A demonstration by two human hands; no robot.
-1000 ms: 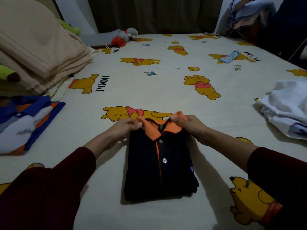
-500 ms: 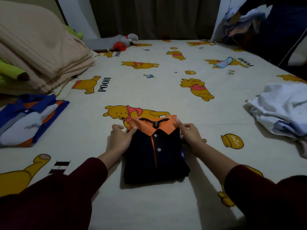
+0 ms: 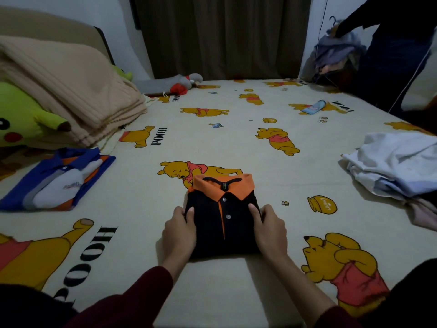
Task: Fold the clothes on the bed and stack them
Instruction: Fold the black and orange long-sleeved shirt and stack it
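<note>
Head view. Black shirt with orange collar (image 3: 222, 221) folded small, lying flat on the bed sheet (image 3: 236, 143), collar away from the person. Left hand (image 3: 179, 233) gripping the shirt's left edge, thumb on top, fingers tucked along the side. Right hand (image 3: 269, 229) gripping the shirt's right edge the same way. Held on both sides probably so the folds stay neat when lifted. Blue and white folded shirt (image 3: 59, 183) far left of the black shirt, likely the start of the stack. White pile of unfolded clothes (image 3: 397, 166) far right of the black shirt, waiting for folding.
</note>
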